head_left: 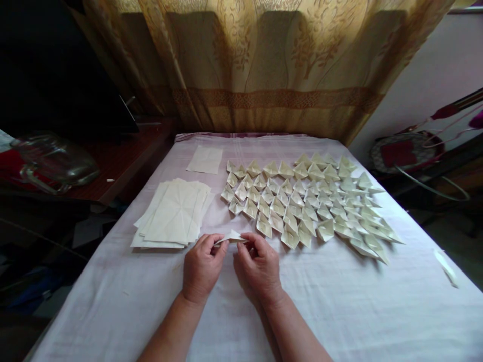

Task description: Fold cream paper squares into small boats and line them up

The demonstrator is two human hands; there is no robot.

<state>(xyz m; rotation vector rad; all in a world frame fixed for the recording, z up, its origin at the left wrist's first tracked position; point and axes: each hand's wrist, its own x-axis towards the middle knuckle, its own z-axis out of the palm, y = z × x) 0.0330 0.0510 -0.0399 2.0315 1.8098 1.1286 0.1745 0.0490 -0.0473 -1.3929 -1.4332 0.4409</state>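
Between my two hands is a small folded paper boat (231, 235), its pointed middle showing above my fingers. My left hand (204, 265) pinches its left end between thumb and fingers. At the opposite end, my right hand (259, 265) grips it the same way. My fingertips cover both ends of the paper. Just beyond my left hand lies a stack of creased cream paper sheets (173, 213). Many folded paper boats (290, 216) stand in close rows past my right hand and along the right side.
A single paper sheet (205, 160) lies at the far left of the cloth-covered table (339, 311). A white strip (446, 269) rests near the right edge. Left stands a brown desk (124, 161) with a glass jar (60, 158). A patterned curtain (264, 65) hangs behind.
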